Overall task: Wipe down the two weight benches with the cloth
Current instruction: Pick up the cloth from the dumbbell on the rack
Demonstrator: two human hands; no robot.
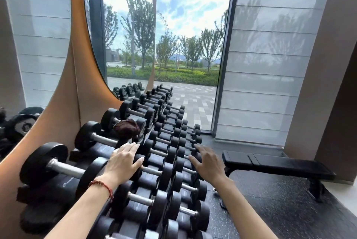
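Observation:
A dark brown cloth (126,128) lies bunched on top of a dumbbell on the upper row of the rack. My left hand (123,163), with a red bead bracelet at the wrist, hovers just below the cloth, fingers apart and holding nothing. My right hand (207,163) is stretched out over the lower rows of dumbbells, also spread and holding nothing. One black padded weight bench (276,165) stands flat on the floor to the right of the rack. A second bench is not in view.
A tiered dumbbell rack (154,161) fills the middle and runs away toward a tall window (173,45). An orange-framed mirror (63,103) leans at the left. Dark speckled rubber floor (270,209) lies between rack and bench. Blinds and a pillar stand at the right.

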